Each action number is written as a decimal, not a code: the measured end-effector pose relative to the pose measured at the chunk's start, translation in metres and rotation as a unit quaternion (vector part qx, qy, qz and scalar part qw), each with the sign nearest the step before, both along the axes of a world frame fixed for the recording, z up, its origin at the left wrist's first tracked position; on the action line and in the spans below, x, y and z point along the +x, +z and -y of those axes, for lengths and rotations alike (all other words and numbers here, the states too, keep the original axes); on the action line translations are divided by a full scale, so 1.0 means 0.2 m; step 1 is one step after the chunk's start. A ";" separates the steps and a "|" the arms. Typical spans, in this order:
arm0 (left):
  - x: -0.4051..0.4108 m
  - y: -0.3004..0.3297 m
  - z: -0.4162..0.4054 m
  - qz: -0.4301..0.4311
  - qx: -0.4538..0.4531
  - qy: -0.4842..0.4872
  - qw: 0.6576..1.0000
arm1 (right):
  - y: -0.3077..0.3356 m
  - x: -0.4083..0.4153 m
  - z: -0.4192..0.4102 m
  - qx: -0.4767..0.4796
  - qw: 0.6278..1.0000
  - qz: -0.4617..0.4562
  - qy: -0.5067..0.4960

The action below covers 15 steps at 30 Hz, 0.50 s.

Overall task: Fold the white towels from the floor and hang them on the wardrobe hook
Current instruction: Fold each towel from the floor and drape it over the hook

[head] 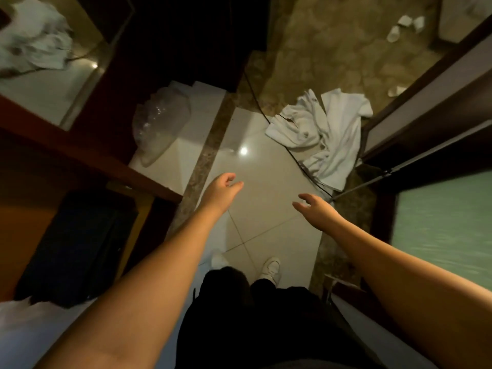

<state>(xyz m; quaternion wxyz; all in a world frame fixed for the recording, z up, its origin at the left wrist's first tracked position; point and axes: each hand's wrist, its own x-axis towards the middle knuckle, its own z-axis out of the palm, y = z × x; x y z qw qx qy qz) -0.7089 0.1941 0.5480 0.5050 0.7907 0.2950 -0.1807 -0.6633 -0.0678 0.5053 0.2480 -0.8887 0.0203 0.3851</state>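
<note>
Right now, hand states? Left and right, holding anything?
Left hand: open, fingers relaxed, holding nothing, above the pale glossy floor tiles.
Right hand: open, empty, short of the crumpled white towels.

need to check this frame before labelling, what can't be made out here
1. Wardrobe hook: not visible in the head view; the dark cabinet interior is too dim.
2. White towels: crumpled together, so their number is unclear.
3. White bundle, top left: blurred, cut by the edge.
4. Small white items, top right: too small to identify.
</note>
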 end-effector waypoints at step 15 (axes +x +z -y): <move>1.61 -0.65 -0.09 -0.103 -0.018 -0.192 0.976 | -0.49 1.16 -0.07 -0.040 0.973 -0.102 -0.202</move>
